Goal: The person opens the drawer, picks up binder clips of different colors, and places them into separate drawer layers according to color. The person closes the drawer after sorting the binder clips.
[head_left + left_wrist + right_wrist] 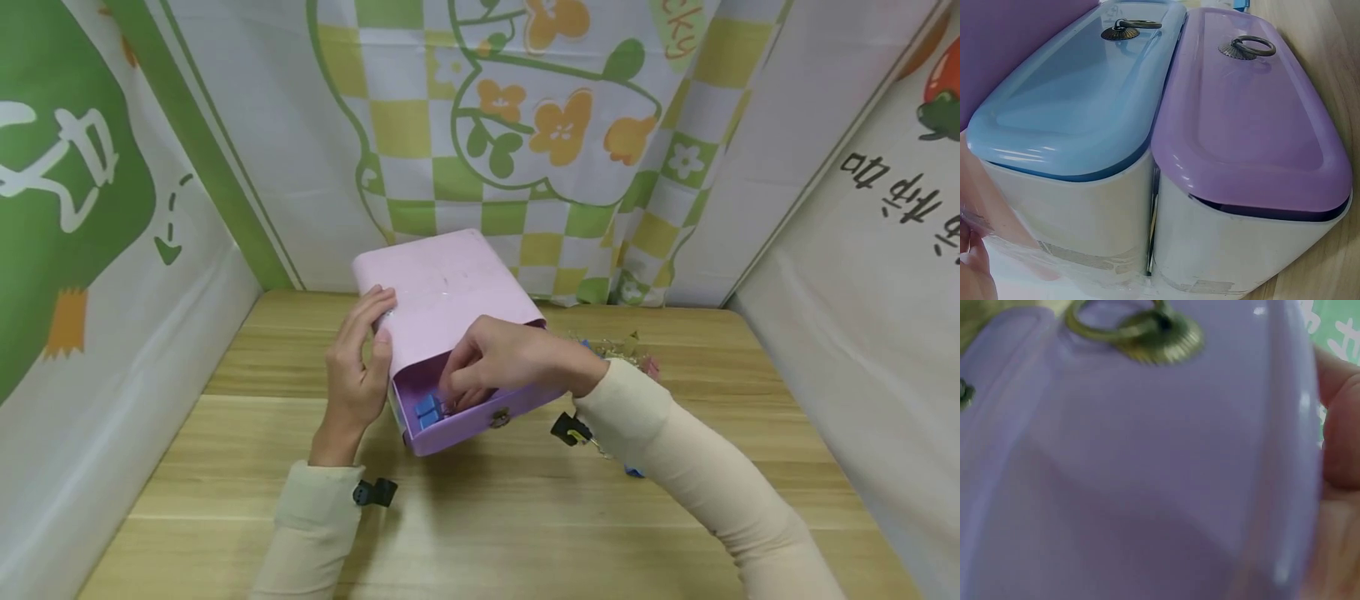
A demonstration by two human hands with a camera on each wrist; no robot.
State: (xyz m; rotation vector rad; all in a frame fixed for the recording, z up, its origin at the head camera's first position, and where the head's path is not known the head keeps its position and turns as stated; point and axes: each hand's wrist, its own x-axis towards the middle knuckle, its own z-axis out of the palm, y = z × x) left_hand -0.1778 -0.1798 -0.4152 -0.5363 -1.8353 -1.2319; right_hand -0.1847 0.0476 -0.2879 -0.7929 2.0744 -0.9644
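A small chest of drawers (450, 292) with a pink top stands on the table, its purple drawer (457, 433) pulled out. My left hand (356, 375) rests against the chest's left side, fingertips at the edge of the top. Inside the drawer are the bent fingers of my right hand (495, 358), beside blue binder clips (429, 412). The drawer's front hides some fingertips, so whether they pinch anything is unclear. In the left wrist view, a blue drawer (1079, 94) and another purple drawer (1254, 119) have ring pulls. The right wrist view shows a purple drawer front (1147, 456) close up.
A pile of small gold, blue and pink pieces (630, 350) lies right of the chest, partly behind the right forearm. A blue piece (633, 472) lies nearer on the wooden table (487, 533). Patterned cloth (412, 125) hangs behind.
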